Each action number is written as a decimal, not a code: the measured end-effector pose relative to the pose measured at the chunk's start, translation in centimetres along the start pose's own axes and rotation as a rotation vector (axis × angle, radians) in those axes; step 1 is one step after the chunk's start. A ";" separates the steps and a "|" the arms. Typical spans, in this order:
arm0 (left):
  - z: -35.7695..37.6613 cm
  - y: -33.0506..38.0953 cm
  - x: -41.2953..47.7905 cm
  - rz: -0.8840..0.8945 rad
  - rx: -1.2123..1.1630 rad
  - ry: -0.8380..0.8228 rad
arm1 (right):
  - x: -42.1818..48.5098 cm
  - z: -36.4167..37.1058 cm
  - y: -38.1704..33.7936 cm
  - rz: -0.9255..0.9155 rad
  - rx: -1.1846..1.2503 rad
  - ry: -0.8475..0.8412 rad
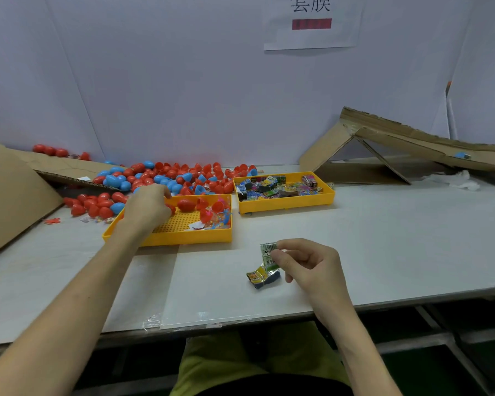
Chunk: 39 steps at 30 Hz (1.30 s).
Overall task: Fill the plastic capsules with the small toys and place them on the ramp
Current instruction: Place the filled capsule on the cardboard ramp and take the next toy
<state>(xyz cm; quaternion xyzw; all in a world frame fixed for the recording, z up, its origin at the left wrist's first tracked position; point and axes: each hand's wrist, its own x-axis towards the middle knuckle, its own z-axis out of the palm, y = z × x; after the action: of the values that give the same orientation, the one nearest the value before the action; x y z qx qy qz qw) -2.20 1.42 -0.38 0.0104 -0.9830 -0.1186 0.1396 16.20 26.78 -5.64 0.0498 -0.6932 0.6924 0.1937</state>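
My right hand (306, 261) pinches a small packaged toy (265, 264), a green and yellow wrapper, just above the table near its front edge. My left hand (147, 208) reaches into the left yellow tray (166, 237), its fingers curled on a red capsule piece (170, 208) that is mostly hidden. That tray holds a whole red capsule (186, 205), red halves and small coloured toys. The right yellow tray (286, 202) is full of packaged toys. Behind the trays lies a heap of red and blue capsules (180, 177). The cardboard ramp (412, 144) stands at the back right.
A blue capsule (463, 155) lies on the ramp's lower slope. Cardboard sheets (15, 192) lean at the left, with more red capsules (50, 150) on top. Crumpled white plastic (459, 178) lies below the ramp. A paper sign (312, 22) hangs on the white back wall.
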 end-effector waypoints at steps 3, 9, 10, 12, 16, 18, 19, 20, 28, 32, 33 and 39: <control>0.9 -0.6 1.0 0.010 0.079 -0.044 | 0.0 0.0 0.0 0.011 0.006 -0.001; -1.1 0.1 -1.7 0.043 -0.476 0.140 | 0.0 -0.2 0.0 -0.001 0.007 0.014; -1.9 0.6 -3.4 0.062 -0.682 0.153 | 0.0 -0.2 0.0 -0.011 0.007 0.021; -2.9 1.7 -7.8 0.151 -1.079 0.067 | 0.0 -0.2 0.1 -0.025 0.012 0.031; -1.4 4.1 -15.2 0.178 -1.635 -0.165 | -0.2 -0.2 0.1 -0.042 0.027 0.022; -0.2 5.1 -16.3 0.122 -1.679 -0.208 | -0.2 -0.1 0.1 -0.047 0.039 0.007; 0.3 5.5 -16.4 0.106 -1.671 -0.227 | -0.2 -0.2 0.1 -0.051 0.045 0.009; 0.7 5.8 -16.5 0.103 -1.666 -0.241 | -0.2 -0.2 0.1 -0.057 0.051 0.016; 2.1 6.2 -16.9 0.105 -1.533 -0.265 | -0.4 -0.3 0.1 -0.120 0.048 0.043; 2.1 6.3 -17.1 0.129 -1.523 -0.257 | -0.5 -0.2 -0.1 -0.134 0.059 0.032; 2.1 6.3 -17.1 0.135 -1.522 -0.257 | -0.6 -0.2 -0.2 -0.133 0.055 0.032; 2.4 6.2 -17.1 0.180 -1.452 -0.267 | -0.6 -0.1 -0.4 -0.128 0.046 0.012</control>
<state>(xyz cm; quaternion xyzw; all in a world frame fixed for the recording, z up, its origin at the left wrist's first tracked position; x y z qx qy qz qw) 13.59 8.96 -5.82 -0.1795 -0.6630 -0.7268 -0.0001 16.85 26.74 -5.47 0.0941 -0.6714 0.6947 0.2406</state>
